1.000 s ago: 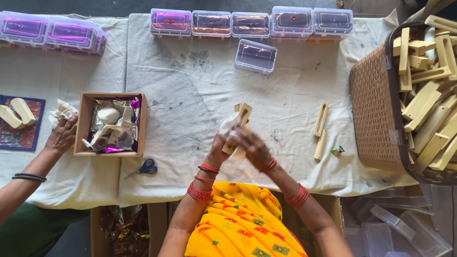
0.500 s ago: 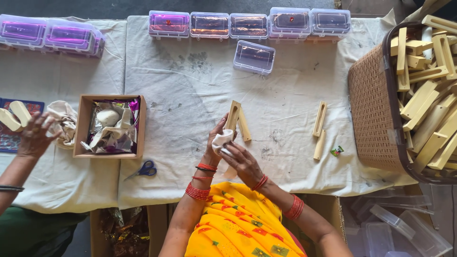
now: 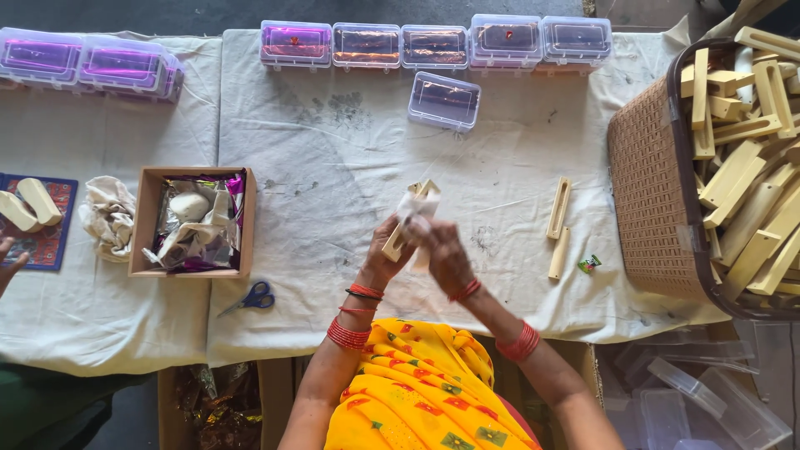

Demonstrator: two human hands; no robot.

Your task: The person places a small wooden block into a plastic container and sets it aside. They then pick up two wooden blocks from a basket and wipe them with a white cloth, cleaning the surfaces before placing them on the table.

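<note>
I see the wooden piece (image 3: 406,223) held above the cloth-covered table (image 3: 333,167), its long axis slanting from lower left to upper right. My left hand (image 3: 385,254) grasps its lower end; my right hand (image 3: 442,254) presses a white cloth (image 3: 414,208) against it, hiding the middle. Half a second ago it stood more upright.
</note>
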